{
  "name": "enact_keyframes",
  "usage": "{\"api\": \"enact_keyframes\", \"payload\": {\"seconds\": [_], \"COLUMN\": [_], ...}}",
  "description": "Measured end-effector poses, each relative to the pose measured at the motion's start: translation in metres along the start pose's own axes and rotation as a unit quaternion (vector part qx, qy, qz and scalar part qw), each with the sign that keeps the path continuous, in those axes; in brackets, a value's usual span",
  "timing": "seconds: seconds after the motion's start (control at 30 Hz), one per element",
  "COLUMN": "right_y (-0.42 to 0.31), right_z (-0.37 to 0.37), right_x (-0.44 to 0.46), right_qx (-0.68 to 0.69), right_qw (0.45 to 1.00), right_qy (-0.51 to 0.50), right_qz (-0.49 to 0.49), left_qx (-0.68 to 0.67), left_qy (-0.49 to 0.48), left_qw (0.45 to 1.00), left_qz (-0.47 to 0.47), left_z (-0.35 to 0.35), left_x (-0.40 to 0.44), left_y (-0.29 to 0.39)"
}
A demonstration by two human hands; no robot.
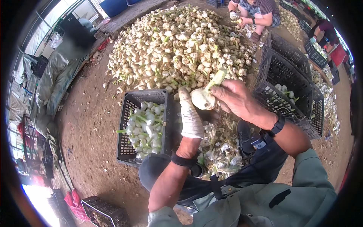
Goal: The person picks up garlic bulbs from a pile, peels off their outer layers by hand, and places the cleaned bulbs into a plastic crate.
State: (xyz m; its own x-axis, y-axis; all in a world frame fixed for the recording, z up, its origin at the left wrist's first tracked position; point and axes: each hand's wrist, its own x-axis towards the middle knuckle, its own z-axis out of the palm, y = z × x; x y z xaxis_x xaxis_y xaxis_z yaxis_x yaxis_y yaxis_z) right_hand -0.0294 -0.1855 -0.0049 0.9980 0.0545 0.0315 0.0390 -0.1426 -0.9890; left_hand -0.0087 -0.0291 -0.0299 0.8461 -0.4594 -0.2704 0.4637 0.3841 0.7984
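A garlic bulb (203, 99) with a cut green stem is held up in front of me, above the floor between my legs. My right hand (240, 101), bare, grips it from the right, thumb along the base of the stem. In a white glove with a dirty fingertip, my left hand (190, 115) presses against the bulb's left side; most of its fingers are hidden from view. Just beyond both hands rises a big heap of unpeeled garlic (177, 49). To the left, a black plastic crate (121, 142) contains cleaned garlic bulbs (147, 126) with short green stems.
Peeled garlic skins (223, 151) litter the floor between my legs. Black crates (264, 79) stand at my right, one with a few bulbs inside. A co-worker (261, 13) crouches behind the heap, and another person (326, 32) bends at far right. Another crate (104, 212) lies lower left.
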Motion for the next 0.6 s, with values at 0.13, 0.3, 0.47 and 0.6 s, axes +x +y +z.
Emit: {"api": "enact_keyframes", "payload": {"seconds": [0.13, 0.3, 0.47, 0.6], "right_y": [-0.002, -0.002, -0.006, -0.005], "right_z": [0.003, -0.002, 0.000, 0.013], "right_x": [0.001, 0.000, -0.004, -0.003], "right_qx": [0.023, 0.032, 0.090, 0.275], "right_qw": [0.999, 0.999, 0.996, 0.961], "right_qy": [0.022, -0.009, -0.023, -0.014], "right_qz": [-0.040, -0.042, 0.008, 0.017], "left_qx": [0.069, 0.023, -0.120, -0.043], "left_qy": [0.070, 0.018, -0.028, -0.036], "left_qw": [0.978, 0.994, 0.992, 0.984], "left_qz": [0.183, 0.102, 0.010, 0.169], "left_z": [0.004, 0.003, 0.002, 0.000], "left_x": [-0.002, -0.003, 0.009, 0.007], "left_y": [-0.010, 0.002, -0.008, -0.017]}}
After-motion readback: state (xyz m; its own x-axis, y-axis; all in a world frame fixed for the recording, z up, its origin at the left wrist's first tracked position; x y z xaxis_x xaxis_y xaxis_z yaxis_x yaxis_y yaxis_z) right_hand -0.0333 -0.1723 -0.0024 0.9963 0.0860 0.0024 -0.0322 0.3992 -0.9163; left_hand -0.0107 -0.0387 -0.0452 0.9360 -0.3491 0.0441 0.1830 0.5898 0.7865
